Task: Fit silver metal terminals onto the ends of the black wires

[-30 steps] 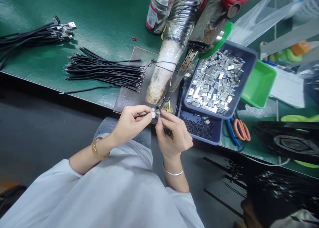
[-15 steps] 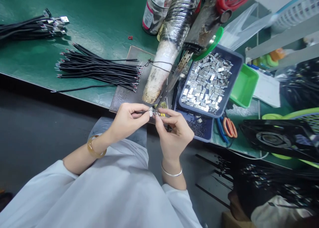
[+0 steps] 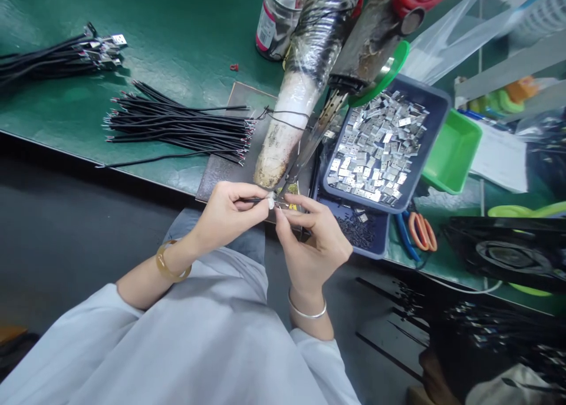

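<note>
My left hand [image 3: 230,216] pinches a short black cable [image 3: 250,200], with something white at its fingertip. Close on the right, my right hand [image 3: 312,231] has thumb and fingers closed on a small metal piece, likely a USB connector; the fingers partly hide it. Both sets of fingertips nearly meet just under the tip of a soldering iron [image 3: 305,151], which slants down from its stand. Left of it, the whitish mouth of a foil duct [image 3: 275,148] points at the same spot. A bundle of black cables [image 3: 177,122] with stripped ends lies to the left.
A blue tray [image 3: 435,151] of metal USB connectors stands right of the iron, over a lower tray [image 3: 378,240] of small black parts. Farther right are a green box [image 3: 453,151], orange-handled cutters [image 3: 423,231] and a black fan [image 3: 508,252]. Finished-looking cables [image 3: 53,57] lie far left.
The view has shifted slightly, so the bench items sit a little differently in the frame. Both hands keep their pinch under the iron's tip, with only slight finger movement.
</note>
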A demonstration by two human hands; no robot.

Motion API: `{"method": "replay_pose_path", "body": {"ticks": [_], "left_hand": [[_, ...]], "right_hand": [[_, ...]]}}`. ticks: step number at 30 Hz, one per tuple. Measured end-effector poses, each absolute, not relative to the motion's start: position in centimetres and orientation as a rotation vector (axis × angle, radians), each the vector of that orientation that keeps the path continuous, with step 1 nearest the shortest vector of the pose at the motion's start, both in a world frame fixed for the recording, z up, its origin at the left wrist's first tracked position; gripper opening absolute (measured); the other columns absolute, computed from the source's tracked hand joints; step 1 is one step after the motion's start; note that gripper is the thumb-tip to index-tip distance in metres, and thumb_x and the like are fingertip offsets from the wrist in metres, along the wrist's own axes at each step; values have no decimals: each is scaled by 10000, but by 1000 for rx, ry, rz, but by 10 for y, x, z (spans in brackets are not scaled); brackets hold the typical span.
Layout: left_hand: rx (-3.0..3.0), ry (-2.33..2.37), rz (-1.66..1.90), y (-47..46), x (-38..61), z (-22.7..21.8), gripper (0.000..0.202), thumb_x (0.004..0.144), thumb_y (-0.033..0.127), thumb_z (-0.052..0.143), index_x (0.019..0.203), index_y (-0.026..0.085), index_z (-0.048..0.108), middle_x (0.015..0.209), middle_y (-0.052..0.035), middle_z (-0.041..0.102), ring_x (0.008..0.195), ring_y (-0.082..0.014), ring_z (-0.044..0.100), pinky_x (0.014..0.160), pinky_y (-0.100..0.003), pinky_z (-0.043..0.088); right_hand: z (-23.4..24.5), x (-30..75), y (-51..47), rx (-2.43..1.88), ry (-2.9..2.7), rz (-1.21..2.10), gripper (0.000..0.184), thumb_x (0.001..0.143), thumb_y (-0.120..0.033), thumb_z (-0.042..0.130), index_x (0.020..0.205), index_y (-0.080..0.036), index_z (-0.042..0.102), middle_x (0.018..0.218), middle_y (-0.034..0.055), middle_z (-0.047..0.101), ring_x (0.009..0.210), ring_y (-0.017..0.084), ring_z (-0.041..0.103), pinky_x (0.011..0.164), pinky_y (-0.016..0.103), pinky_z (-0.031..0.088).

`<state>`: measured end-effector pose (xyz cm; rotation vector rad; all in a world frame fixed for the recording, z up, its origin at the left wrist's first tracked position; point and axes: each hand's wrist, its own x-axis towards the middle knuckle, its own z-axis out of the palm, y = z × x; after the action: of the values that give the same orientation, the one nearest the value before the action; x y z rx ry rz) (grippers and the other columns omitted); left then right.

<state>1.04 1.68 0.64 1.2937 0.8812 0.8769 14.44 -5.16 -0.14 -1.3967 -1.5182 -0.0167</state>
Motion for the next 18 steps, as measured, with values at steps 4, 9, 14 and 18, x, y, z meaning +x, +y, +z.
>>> {"method": "replay_pose_path", "body": {"ticks": [4,9,14,18], "left_hand": [[1320,863,823,16,8,5,202,765,180,632,755,108,821,686,-23,746,544,-78,567,523,-150,464],[1314,868,806,15,8,3,180,760,197,643,740,122,806,652,-14,713,544,-93,570,500,-168,451],[1300,915,853,9,7,0,133,744,226,668,684,122,726,605,-14,654,545,-96,558,523,-180,470],[1401,920,948,4,2,-1,106,784,201,665,713,125,686,661,-12,637,546,-71,514,468,-146,392]], "right_hand": [[-4,145,-56,-1424,-1562,-25,209,856,-65,725,812,-227,600,909,8,786,906,163,775,769,268,615],[-5,145,-59,-1438,-1582,-72,195,869,-84,716,833,-241,605,939,9,793,894,163,779,741,261,609],[-8,142,-61,-1425,-1588,-234,187,855,-92,745,857,-237,627,931,13,797,818,146,773,670,235,602],[-8,141,-61,-1440,-1474,-37,162,871,-105,726,823,-228,633,904,14,777,816,147,762,681,251,621]]}}
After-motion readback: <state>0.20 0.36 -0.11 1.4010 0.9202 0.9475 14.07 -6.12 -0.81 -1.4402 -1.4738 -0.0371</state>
